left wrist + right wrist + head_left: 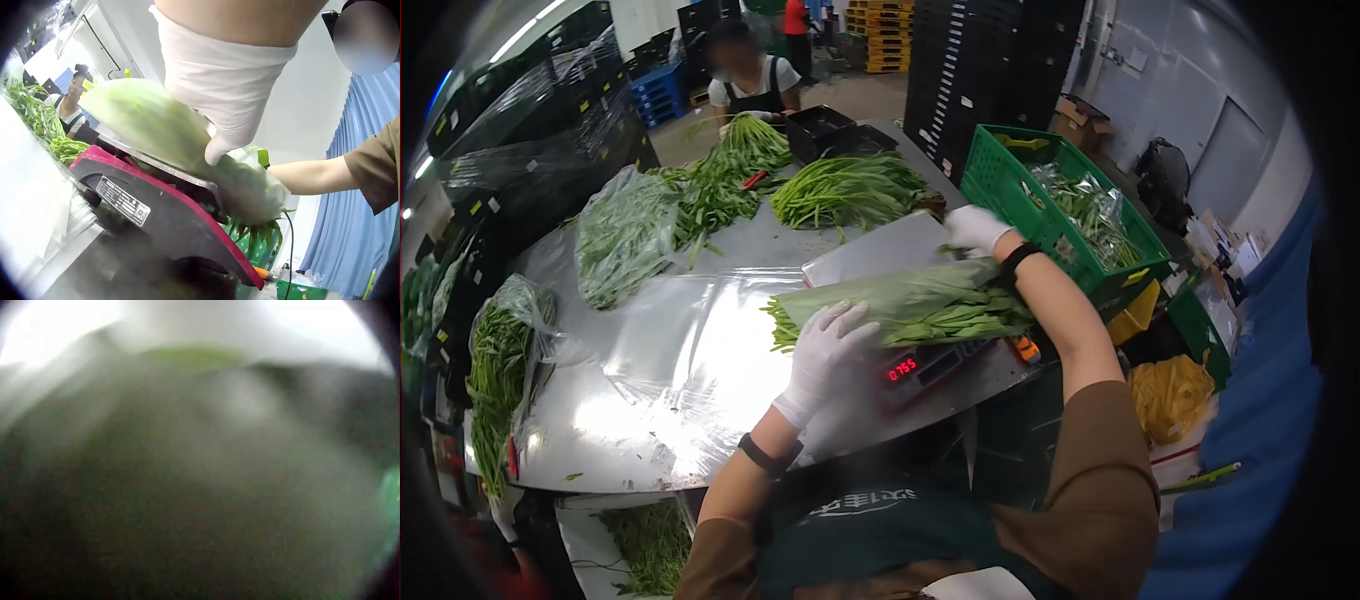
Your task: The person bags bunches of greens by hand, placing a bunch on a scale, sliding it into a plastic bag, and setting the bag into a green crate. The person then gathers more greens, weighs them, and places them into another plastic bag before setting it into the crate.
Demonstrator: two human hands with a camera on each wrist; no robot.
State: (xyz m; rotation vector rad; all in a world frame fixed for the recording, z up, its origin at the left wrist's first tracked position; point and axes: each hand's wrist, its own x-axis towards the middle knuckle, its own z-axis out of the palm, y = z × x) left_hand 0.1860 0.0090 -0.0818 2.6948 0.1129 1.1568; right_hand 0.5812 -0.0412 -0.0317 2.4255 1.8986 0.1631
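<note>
A bundle of long leafy greens [910,305] in a clear plastic bag lies across a weighing scale [925,372], cut stems to the left and leaves to the right. Red digits on the scale read 0.755. My white-gloved left hand [832,345] holds the stem half from above; in the left wrist view its thumb [217,149] presses the near side of the bag. At the bag's far right edge, my gloved right hand [978,232] has its fingers curled at the plastic, blurred by motion. The right wrist view is mostly blur, with a yellow-green patch [194,357] under the glove.
Loose greens [850,190] and a plastic-covered pile [628,235] lie on the metal table [650,370]. Another bagged bunch [500,355] hangs near the left edge. A green crate [990,185] of packed greens stands at right. Across the table works another person [755,85] beside black trays [820,125].
</note>
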